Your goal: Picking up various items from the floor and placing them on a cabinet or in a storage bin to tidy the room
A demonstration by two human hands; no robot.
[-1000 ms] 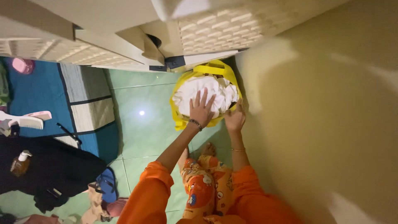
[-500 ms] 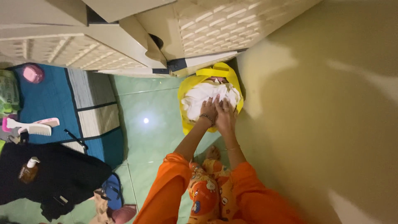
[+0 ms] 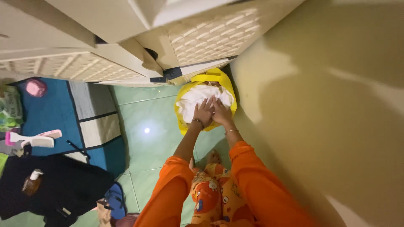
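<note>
A yellow bag [image 3: 227, 89] stands on the green tiled floor, in the corner between a cream cabinet and the wall. It is stuffed with white cloth [image 3: 191, 100] that bulges above its rim. My left hand [image 3: 203, 112] lies flat on top of the cloth with its fingers spread. My right hand [image 3: 221, 113] rests right beside it, touching it, also palm down on the cloth. Neither hand has closed around anything. Both arms are in orange sleeves, with a bracelet on each wrist.
A cream plastic drawer cabinet [image 3: 202, 35] looms above the bag, and a beige wall [image 3: 328, 105] fills the right. On the left lie a blue mat [image 3: 54, 105], a pink and white comb [image 3: 33, 139], a black cloth [image 3: 63, 185] with a small bottle [image 3: 31, 181], and a blue sandal [image 3: 112, 199].
My right hand has moved from the bag's right rim onto the top of the cloth. Both hands, apart a second ago, are now side by side.
</note>
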